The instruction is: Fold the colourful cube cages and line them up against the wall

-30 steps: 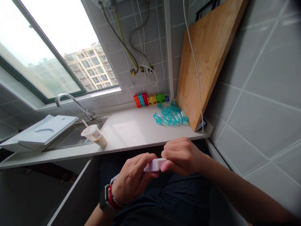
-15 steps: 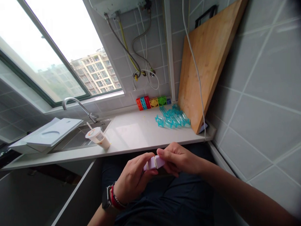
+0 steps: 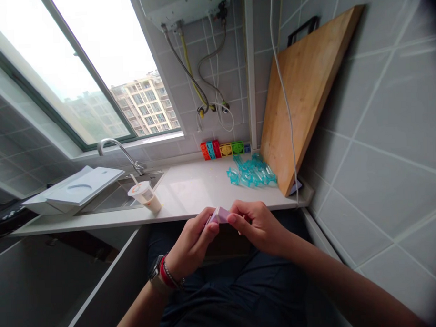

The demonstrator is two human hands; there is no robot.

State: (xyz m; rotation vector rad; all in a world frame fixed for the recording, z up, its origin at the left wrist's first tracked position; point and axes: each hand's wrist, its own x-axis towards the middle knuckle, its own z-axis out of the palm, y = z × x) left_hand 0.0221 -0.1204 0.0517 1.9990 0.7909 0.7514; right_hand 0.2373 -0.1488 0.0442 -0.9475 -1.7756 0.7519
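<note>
Just in front of the counter's edge, a small lilac block-like object (image 3: 222, 215) with a pale edge is held between both hands. My left hand (image 3: 195, 240), with a dark watch and red and beaded bracelets at its wrist, pinches its left end between thumb and fingers. At the right end, the thumb and fingers of my right hand (image 3: 258, 226) are closed on it. Its exact kind cannot be made out, and the fingers cover part of it. Beyond the hands, a pile of clear and teal plastic pieces (image 3: 252, 172) lies on the counter.
A row of coloured plastic blocks (image 3: 226, 149) stands against the back wall. On the white counter (image 3: 188, 186), a lidded drink cup with a straw (image 3: 145, 197) stands near the sink (image 3: 114, 195). White box parts (image 3: 85, 185) lie across the sink. A wooden board (image 3: 308, 93) leans at right.
Both hands have risen slightly toward the counter edge with the lilac object. It now appears turned, showing a bent or angled shape. The view has shifted a little.
</note>
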